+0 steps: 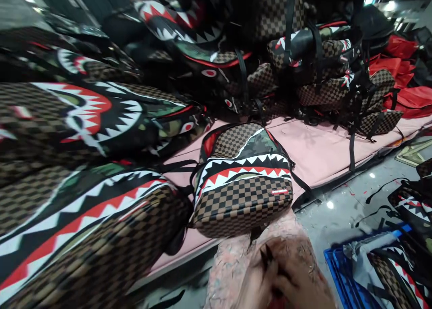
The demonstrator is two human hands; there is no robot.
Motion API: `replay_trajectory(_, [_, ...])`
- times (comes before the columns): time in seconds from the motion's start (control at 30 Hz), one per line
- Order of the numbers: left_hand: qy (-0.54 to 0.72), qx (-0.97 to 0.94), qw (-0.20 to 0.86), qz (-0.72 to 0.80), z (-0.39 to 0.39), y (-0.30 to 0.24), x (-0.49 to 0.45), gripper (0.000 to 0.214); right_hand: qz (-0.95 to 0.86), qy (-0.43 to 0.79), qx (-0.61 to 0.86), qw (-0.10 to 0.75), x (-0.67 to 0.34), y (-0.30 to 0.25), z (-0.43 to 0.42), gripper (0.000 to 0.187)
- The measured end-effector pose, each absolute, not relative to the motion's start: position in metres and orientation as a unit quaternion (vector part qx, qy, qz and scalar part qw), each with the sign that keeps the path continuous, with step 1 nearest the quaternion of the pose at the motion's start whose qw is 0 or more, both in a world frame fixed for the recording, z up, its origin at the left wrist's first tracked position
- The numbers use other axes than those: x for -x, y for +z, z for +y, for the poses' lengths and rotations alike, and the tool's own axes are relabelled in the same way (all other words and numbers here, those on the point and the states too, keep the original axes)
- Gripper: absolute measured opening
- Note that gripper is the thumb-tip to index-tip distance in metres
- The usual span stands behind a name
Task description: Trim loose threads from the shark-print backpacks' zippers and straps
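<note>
My left hand (257, 279) and my right hand (299, 275) are together at the bottom of the view, fingers closed and close to touching. A small dark pointed thing (266, 253) sticks up at the fingertips; blur hides what kind it is. Just beyond them a backpack (245, 205) lies on the pink tabletop (317, 160). Its front has a brown and black check, a camouflage panel and a red and white shark-tooth band. Neither hand is touching this backpack. Patterned, light-coloured clothing (229, 264) shows behind the hands.
At the left, a large stack of similar backpacks (111, 219) rises close by. More checked backpacks (324, 90) are piled along the far side, with red bags (401, 86) at the far right. On the grey floor (340, 210) stands a blue crate (334, 264) holding bags.
</note>
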State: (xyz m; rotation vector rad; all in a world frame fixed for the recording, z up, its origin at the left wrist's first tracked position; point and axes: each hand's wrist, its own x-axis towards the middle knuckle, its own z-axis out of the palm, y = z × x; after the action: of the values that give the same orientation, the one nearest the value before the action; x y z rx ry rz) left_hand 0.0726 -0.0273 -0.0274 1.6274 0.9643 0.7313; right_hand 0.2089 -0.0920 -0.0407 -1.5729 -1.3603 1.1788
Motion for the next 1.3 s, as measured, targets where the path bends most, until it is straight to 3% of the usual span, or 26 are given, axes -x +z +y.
replay_trajectory(0.1, [0.304, -0.849, 0.301, 0.312, 0.006, -0.001, -0.064, 0.048, -0.457, 0.472, 0.622, 0.426, -0.225, -0.046, -0.093, 0.023])
replay_trajectory(0.17, [0.285, -0.89, 0.1, 0.341, 0.035, 0.011, -0.053, 0.057, -0.428, 0.468, 0.602, 0.485, -0.236, -0.05, -0.092, 0.02])
replay_trajectory(0.23, [0.221, -0.887, -0.022, 0.406, 0.064, 0.018, -0.043, 0.062, -0.414, 0.457, 0.588, 0.523, -0.246, -0.048, -0.089, 0.022])
replay_trajectory(0.4, [0.186, -0.89, -0.087, 0.407, 0.087, 0.008, -0.035, 0.031, -0.431, 0.363, 0.643, 0.518, -0.261, -0.033, -0.08, 0.019])
replay_trajectory(0.7, [0.223, -0.882, -0.096, 0.404, -0.041, -0.025, -0.014, 0.037, -0.528, 0.285, 0.688, 0.407, -0.272, -0.024, -0.103, 0.026])
replay_trajectory(0.97, [0.209, -0.882, 0.065, 0.418, -0.058, -0.001, -0.035, 0.05, -0.547, 0.184, 0.784, 0.23, -0.267, -0.026, -0.138, 0.032])
replay_trajectory(1.17, [0.223, -0.887, 0.159, 0.373, -0.047, -0.01, -0.077, 0.058, -0.554, 0.138, 0.794, 0.209, -0.263, -0.022, -0.146, 0.033])
replay_trajectory(1.3, [0.212, -0.87, 0.198, 0.399, -0.045, -0.019, -0.081, 0.057, -0.515, 0.218, 0.772, 0.3, -0.25, -0.028, -0.142, 0.032])
